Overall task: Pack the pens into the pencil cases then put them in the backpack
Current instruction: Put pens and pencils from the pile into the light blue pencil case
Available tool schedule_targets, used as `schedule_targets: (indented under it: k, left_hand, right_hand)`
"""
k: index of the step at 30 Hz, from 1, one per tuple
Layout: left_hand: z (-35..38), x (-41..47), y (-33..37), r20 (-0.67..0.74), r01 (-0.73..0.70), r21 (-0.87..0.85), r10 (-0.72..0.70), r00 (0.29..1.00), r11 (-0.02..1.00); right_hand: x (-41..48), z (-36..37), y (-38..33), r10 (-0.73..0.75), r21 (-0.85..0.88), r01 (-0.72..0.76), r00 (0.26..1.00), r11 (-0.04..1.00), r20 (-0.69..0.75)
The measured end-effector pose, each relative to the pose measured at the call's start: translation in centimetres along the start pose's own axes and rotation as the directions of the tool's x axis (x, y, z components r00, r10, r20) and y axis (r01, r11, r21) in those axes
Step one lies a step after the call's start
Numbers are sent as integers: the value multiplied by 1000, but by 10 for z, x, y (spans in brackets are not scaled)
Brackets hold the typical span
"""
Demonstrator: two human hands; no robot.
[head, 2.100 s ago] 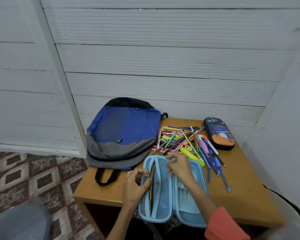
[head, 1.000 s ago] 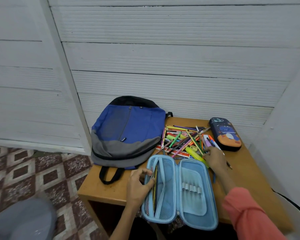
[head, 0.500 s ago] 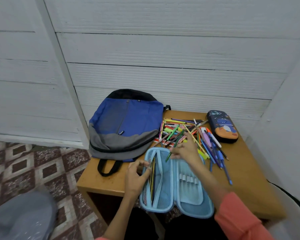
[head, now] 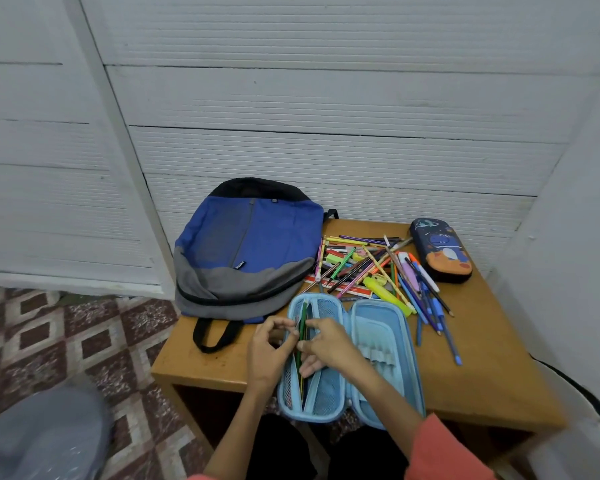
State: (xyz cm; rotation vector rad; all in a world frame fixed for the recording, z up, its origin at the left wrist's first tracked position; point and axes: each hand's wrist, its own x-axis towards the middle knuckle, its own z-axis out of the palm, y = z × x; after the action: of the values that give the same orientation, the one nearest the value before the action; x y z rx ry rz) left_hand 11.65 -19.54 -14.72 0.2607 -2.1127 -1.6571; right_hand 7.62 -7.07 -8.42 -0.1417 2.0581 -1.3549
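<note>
Pencil cases: two. The light-blue pencil case (head: 378,341) lies open at the near edge of the worktop (head: 482,358). The dark pencil case (head: 440,252) is closed, far right.
Backpack (head: 246,251): one, blue and grey, lying flat on the left.
Loose pens (head: 378,268): one heap between backpack and dark case, too tangled to count.
Left hand (head: 269,355): my fingers (head: 278,323) are curled, pinching the edge of the mesh pocket (head: 326,393) in the open case's left half.
Right hand (head: 328,344): my fingers pinch a green pencil (head: 303,318) lying lengthwise in that pocket.
Heap vs fingers: beyond the open case, untouched.
</note>
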Motion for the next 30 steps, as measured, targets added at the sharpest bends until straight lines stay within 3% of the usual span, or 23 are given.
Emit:
schedule_targets:
  k: [19, 30]
  left_hand:
    - [0, -2, 5, 3, 28, -103, -28, 1000, 994]
    - [0, -1, 4, 12, 24, -65, -23, 1000, 998]
  right_hand:
    - [-4, 13, 14, -144, -131, 124, 977, 984, -160]
    - [-6, 7, 20, -215, -132, 198, 967, 971, -134]
